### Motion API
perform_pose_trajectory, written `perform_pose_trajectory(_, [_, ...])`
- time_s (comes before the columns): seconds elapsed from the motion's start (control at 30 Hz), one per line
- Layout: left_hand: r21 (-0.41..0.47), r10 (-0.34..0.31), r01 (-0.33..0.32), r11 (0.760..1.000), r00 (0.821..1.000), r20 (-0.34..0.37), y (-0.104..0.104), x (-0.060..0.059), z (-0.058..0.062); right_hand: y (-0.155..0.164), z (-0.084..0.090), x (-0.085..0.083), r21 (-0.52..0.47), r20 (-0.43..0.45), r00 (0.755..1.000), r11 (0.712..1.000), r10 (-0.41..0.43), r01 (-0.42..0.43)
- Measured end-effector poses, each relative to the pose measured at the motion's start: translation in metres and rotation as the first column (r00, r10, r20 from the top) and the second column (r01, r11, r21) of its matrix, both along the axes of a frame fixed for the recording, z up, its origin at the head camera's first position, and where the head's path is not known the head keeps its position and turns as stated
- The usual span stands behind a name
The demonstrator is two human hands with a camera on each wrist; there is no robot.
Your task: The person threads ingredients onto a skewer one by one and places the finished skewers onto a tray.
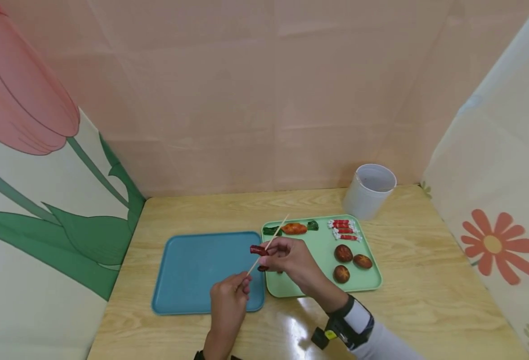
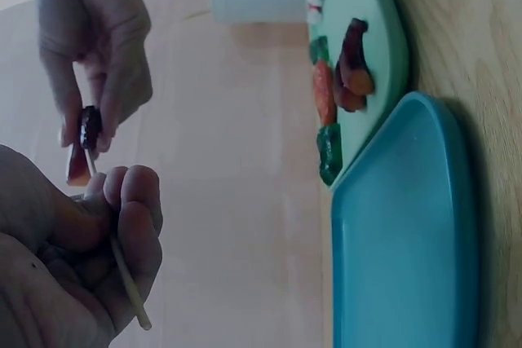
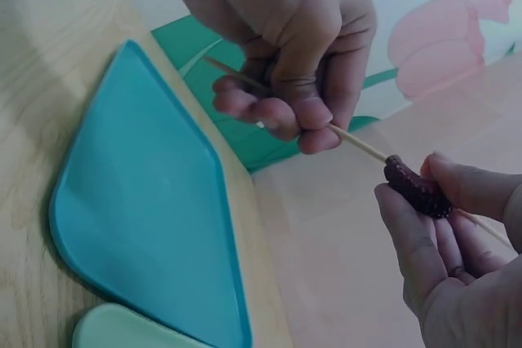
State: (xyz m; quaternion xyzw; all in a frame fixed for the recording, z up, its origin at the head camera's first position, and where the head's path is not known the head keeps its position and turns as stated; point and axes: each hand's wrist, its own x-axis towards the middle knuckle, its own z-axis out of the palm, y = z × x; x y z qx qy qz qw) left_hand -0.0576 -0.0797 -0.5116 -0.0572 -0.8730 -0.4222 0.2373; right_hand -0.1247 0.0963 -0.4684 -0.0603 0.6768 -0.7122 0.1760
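Note:
My left hand (image 1: pixel 228 302) grips a thin wooden skewer (image 3: pixel 359 146) near its lower end, and the blunt end sticks out below the fingers in the left wrist view. Between the thumb and fingers of my right hand (image 1: pixel 293 262) is a dark red tentacle piece (image 3: pixel 418 188), bumpy along one side. The skewer passes through this piece, and its other end rises beyond the right hand. Both hands are raised over the spot where the blue tray (image 1: pixel 201 270) meets the green tray (image 1: pixel 316 250). More tentacle pieces (image 2: pixel 352 71) lie on the green tray, largely hidden in the head view.
Brown scored mushrooms (image 1: pixel 343 253), red-and-white sticks (image 1: pixel 345 230) and an orange piece (image 1: pixel 295 228) between green pieces lie on the green tray. A white cup (image 1: pixel 368 195) stands behind its back right corner. Printed cloth walls border the wooden table (image 1: pixel 426 280).

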Motion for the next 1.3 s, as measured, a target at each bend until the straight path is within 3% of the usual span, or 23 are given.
perform_pose_trajectory(0.17, [-0.009, 0.011, -0.011, 1.0, 1.0, -0.027, 0.0, 0.001, -0.003, 0.003, -0.001, -0.003, 0.001, 0.017, 0.999, 0.999, 0.039, -0.039])
perform_pose_trajectory(0.27, [0.015, 0.009, -0.009, 1.0, 1.0, -0.007, 0.001, 0.001, -0.004, 0.01, -0.003, -0.009, 0.032, 0.005, 0.997, 0.996, 0.083, -0.083])
perform_pose_trajectory(0.33, [0.033, 0.009, -0.01, 0.999, 1.0, 0.026, 0.001, 0.0, -0.004, 0.017, -0.006, -0.016, 0.113, -0.049, 0.994, 0.99, 0.094, -0.088])
perform_pose_trajectory(0.4, [0.056, 0.018, -0.022, 0.998, 0.997, 0.076, 0.0, 0.0, -0.004, 0.023, -0.013, -0.022, 0.279, -0.155, 0.984, 0.959, 0.09, -0.044])
perform_pose_trajectory(0.43, [0.064, 0.024, -0.03, 0.998, 0.995, 0.102, 0.0, 0.0, -0.004, 0.025, -0.018, -0.025, 0.392, -0.221, 0.97, 0.92, 0.099, -0.004])
perform_pose_trajectory(0.47, [0.069, 0.032, -0.041, 0.997, 0.992, 0.124, -0.001, 0.0, -0.004, 0.026, -0.025, -0.027, 0.506, -0.285, 0.951, 0.861, 0.119, 0.045])
perform_pose_trajectory(0.57, [0.085, 0.055, -0.071, 0.994, 0.982, 0.182, -0.004, 0.001, -0.004, 0.029, -0.049, -0.029, 0.752, -0.399, 0.885, 0.637, 0.238, 0.168])
perform_pose_trajectory(0.63, [0.086, 0.058, -0.077, 0.993, 0.978, 0.201, -0.005, 0.002, -0.004, 0.029, -0.067, -0.027, 0.818, -0.426, 0.838, 0.541, 0.342, 0.195])
perform_pose_trajectory(0.67, [0.086, 0.06, -0.078, 0.993, 0.977, 0.204, -0.006, 0.003, -0.004, 0.029, -0.074, -0.025, 0.828, -0.435, 0.817, 0.525, 0.379, 0.197])
perform_pose_trajectory(0.83, [0.086, 0.054, -0.073, 0.994, 0.977, 0.207, -0.007, 0.003, -0.001, 0.026, -0.099, -0.017, 0.828, -0.52, 0.712, 0.485, 0.472, 0.282])
perform_pose_trajectory(0.93, [0.089, 0.053, -0.073, 0.993, 0.976, 0.21, -0.006, 0.003, 0.0, 0.023, -0.106, -0.015, 0.827, -0.547, 0.676, 0.442, 0.494, 0.347])
perform_pose_trajectory(1.07, [0.096, 0.053, -0.075, 0.993, 0.976, 0.212, -0.006, 0.004, 0.001, 0.021, -0.111, -0.014, 0.837, -0.539, 0.678, 0.403, 0.499, 0.369])
perform_pose_trajectory(1.23, [0.09, 0.051, -0.072, 0.993, 0.976, 0.212, -0.007, 0.004, 0.0, 0.02, -0.111, -0.012, 0.826, -0.554, 0.676, 0.423, 0.486, 0.373])
perform_pose_trajectory(1.3, [0.083, 0.054, -0.073, 0.994, 0.976, 0.21, -0.007, 0.004, 0.0, 0.021, -0.106, -0.012, 0.833, -0.542, 0.689, 0.417, 0.481, 0.364])
